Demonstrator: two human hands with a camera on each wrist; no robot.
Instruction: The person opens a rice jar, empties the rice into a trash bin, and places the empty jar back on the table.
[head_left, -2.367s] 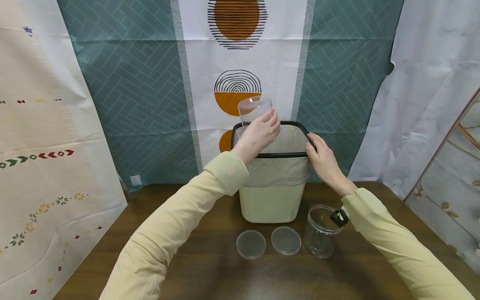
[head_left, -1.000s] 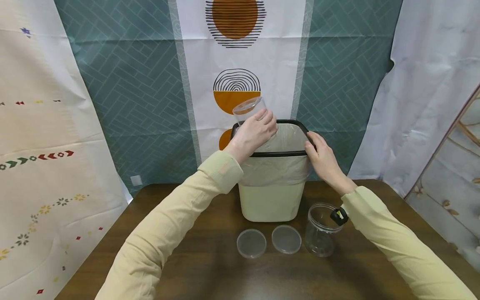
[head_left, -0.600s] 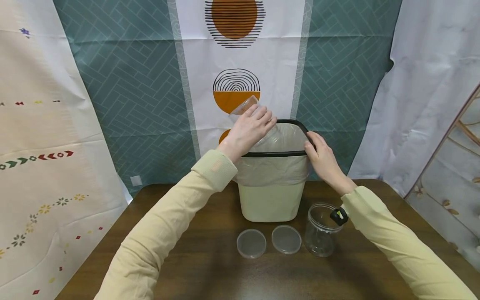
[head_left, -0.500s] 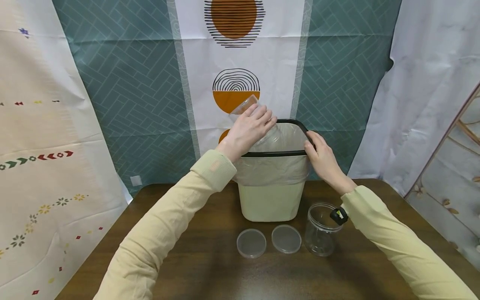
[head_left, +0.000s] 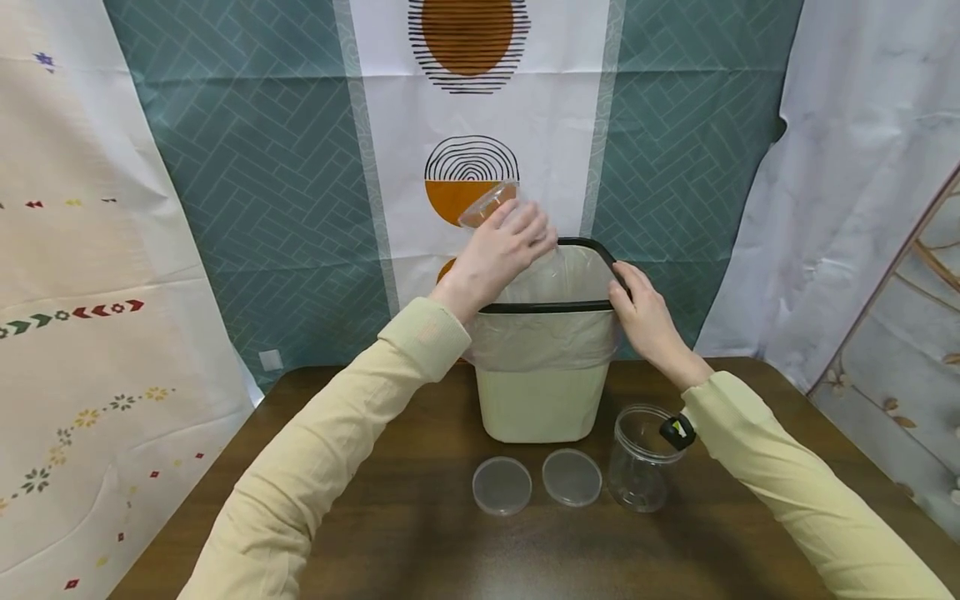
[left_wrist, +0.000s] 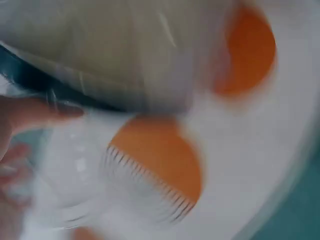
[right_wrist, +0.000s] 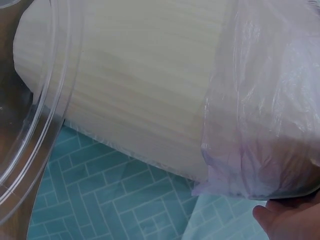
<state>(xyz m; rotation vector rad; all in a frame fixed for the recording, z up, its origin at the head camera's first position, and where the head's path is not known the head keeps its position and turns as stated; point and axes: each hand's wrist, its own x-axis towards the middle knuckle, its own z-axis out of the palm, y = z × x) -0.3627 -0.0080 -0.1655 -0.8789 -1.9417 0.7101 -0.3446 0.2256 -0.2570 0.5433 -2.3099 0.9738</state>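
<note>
My left hand (head_left: 498,254) grips a clear plastic jar (head_left: 487,205) above the left side of a pale green trash bin (head_left: 543,404). The jar is tilted, one end raised to the upper left and the other pointing down over the bin's opening; my fingers cover much of it. The left wrist view is blurred, with the jar (left_wrist: 75,175) beside my thumb. My right hand (head_left: 648,321) holds the bin's black rim (head_left: 555,307) at its right side. A translucent liner bag (right_wrist: 250,100) is folded over that rim.
Two clear round lids (head_left: 502,486) lie on the brown wooden table (head_left: 405,533) in front of the bin. Another clear jar (head_left: 639,479) stands upright to their right, under my right wrist. Patterned cloth (head_left: 262,167) hangs behind the table.
My left hand has tipped the jar further over, its upper end swinging left, and has just lifted it slightly. The right hand stays on the rim.
</note>
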